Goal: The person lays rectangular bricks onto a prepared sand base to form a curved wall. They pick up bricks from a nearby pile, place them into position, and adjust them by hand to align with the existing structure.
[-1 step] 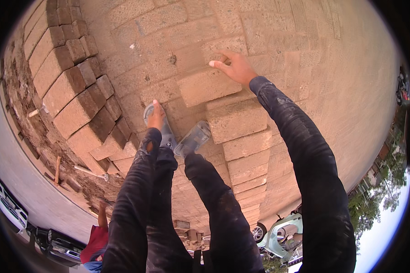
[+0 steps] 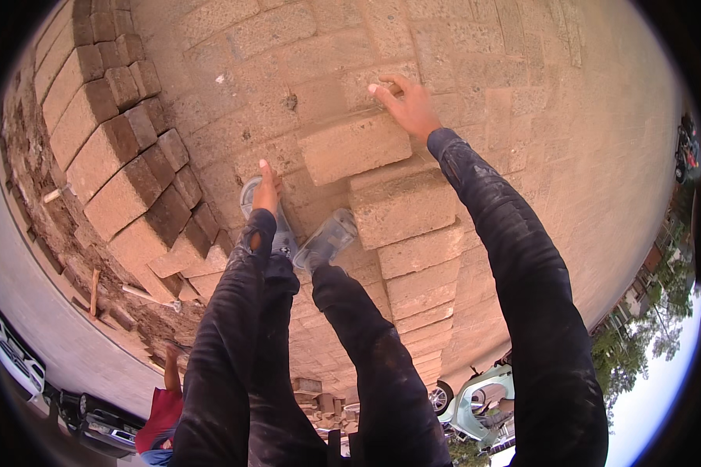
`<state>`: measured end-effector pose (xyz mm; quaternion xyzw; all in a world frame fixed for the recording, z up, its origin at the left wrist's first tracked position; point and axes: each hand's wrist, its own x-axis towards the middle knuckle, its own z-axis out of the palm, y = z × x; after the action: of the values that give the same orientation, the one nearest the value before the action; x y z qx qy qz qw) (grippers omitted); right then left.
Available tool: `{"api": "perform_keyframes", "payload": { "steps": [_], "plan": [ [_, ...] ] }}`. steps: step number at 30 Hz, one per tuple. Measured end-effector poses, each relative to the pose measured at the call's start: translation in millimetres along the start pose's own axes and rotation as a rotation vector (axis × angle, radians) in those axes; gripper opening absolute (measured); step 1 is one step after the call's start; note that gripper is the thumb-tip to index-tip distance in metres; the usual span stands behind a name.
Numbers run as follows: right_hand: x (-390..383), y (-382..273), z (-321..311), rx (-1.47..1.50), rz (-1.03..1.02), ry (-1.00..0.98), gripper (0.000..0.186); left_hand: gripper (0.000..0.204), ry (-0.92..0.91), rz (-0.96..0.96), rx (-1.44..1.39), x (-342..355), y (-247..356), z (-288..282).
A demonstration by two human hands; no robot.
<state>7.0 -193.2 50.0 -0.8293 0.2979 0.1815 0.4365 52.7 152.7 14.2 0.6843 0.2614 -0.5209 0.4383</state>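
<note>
My right hand (image 2: 410, 107) hovers by the far right corner of a sandy-brown paving block (image 2: 356, 148). Its thumb and forefinger are apart with nothing between them. That block lies loose at the far end of a row of similar blocks (image 2: 405, 206) running back toward me. My left hand (image 2: 266, 189), seen nearly edge-on above my left boot, points away from me with fingers stretched out and holds nothing; part of it is hidden from view. Both boots, see-through and greyish (image 2: 331, 237), stand just left of the row.
Stacked blocks (image 2: 121, 202) form a stepped wall at left, beside dug soil with a hammer-like tool (image 2: 152, 296). Laid paving (image 2: 288, 47) spreads ahead. A person in a red shirt (image 2: 160, 416), parked cars (image 2: 15, 354) and a pale green scooter (image 2: 483, 405) stand behind.
My right hand has shifted slightly right, with the thumb and forefinger still apart. The left hand has risen a little. The whole view has moved slightly.
</note>
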Motion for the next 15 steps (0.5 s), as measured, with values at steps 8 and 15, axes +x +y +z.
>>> {"api": "perform_keyframes", "payload": {
  "steps": [8,15],
  "plan": [
    [20,96,16,0.484,0.551,-0.232,0.104,0.096,-0.191,0.044,-0.484,17,41,107],
    [-6,100,-9,0.829,0.615,-0.105,0.099,0.081,-0.185,0.102,-0.352,11,54,149]
  ]
}}
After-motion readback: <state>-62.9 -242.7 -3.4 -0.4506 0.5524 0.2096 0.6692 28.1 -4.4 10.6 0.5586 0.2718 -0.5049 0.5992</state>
